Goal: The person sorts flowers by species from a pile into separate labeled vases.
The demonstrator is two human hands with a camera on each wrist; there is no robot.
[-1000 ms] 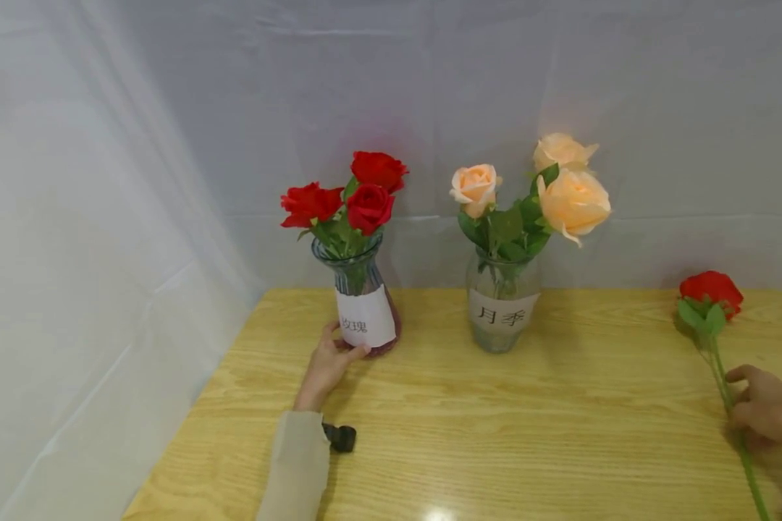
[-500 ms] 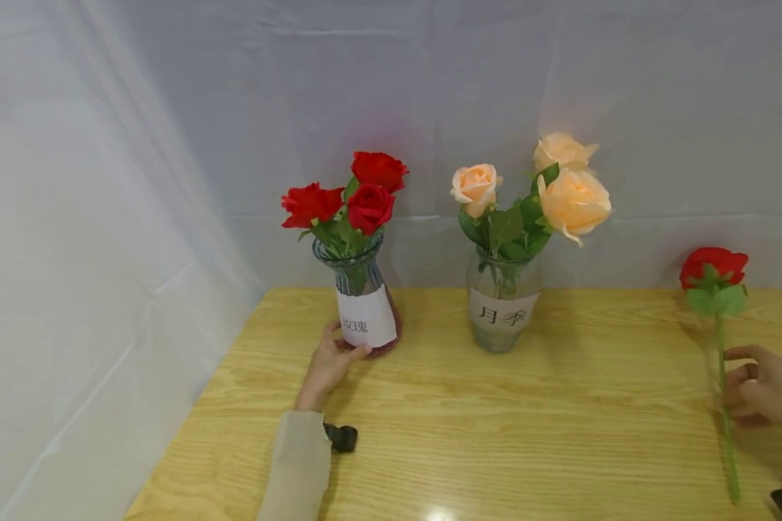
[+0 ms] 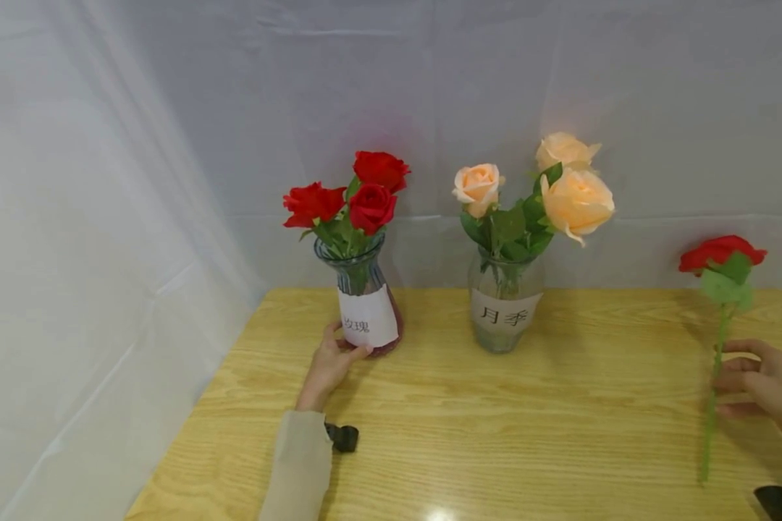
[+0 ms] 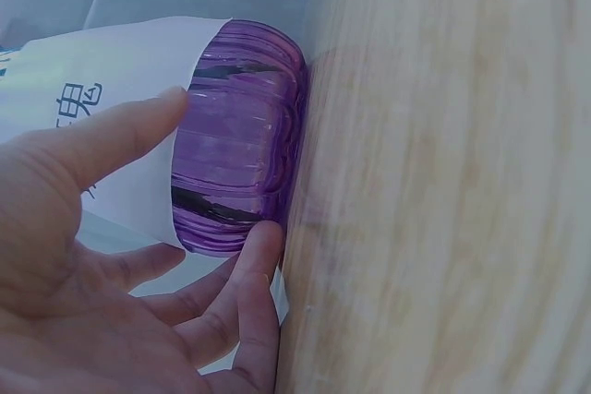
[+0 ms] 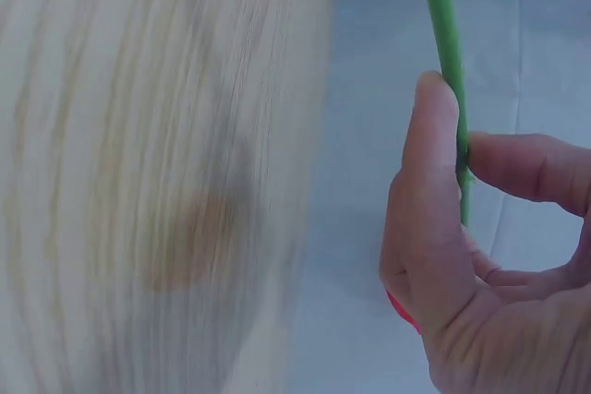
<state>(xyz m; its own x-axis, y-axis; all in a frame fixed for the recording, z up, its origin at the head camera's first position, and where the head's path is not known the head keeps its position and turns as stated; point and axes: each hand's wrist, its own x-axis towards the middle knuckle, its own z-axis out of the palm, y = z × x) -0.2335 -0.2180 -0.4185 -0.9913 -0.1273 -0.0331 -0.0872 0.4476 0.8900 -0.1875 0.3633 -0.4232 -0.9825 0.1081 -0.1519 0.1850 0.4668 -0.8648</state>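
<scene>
My left hand point(image 3: 326, 367) holds the base of the left glass vase point(image 3: 363, 275), thumb on its white paper label and fingers at its side. In the left wrist view the vase's purple base point(image 4: 229, 136) shows between thumb and fingers. Several red roses point(image 3: 371, 208) stand in this vase. At the far right my right hand point(image 3: 764, 383) pinches the green stem of a single red rose point(image 3: 723, 255), held upright over the table. The right wrist view shows thumb and fingers on the stem point(image 5: 443, 29); the bloom is mostly hidden there.
A clear glass vase point(image 3: 503, 340) with a white label holds several peach roses point(image 3: 576, 201), right of the left vase. Both vases stand on a wooden table point(image 3: 495, 434), with a pale cloth point(image 3: 430, 87) hanging behind and another along the left.
My right hand has lifted the red rose off the table and turned it more upright, with the stem's lower end swinging left. The left hand and its vase have stayed nearly still.
</scene>
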